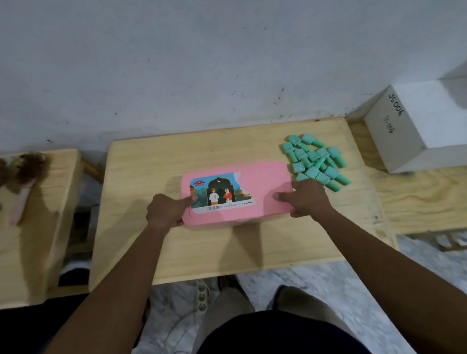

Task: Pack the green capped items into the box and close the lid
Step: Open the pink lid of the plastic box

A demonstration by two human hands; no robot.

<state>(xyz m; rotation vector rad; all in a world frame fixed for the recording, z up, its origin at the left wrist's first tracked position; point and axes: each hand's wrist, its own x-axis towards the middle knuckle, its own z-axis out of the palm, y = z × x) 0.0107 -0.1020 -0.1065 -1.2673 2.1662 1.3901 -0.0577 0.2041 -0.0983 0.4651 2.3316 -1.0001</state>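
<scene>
A pink box (263,191) with its lid down and a colourful sticker on top lies in the middle of the wooden table (231,248). My left hand (166,212) grips its left end, forefinger on the lid and thumb under the front edge. At the right end my right hand (306,198) holds the box the same way. A heap of several green capped items (314,161) lies loose on the table just right of the box, touching nothing but each other and close to my right hand.
A white cardboard box (426,126) marked in pen stands at the right on a second wooden board (430,203). Left of the table is another wooden table (20,244) where another person's blurred hands (10,174) work. A power strip (202,295) lies on the floor below.
</scene>
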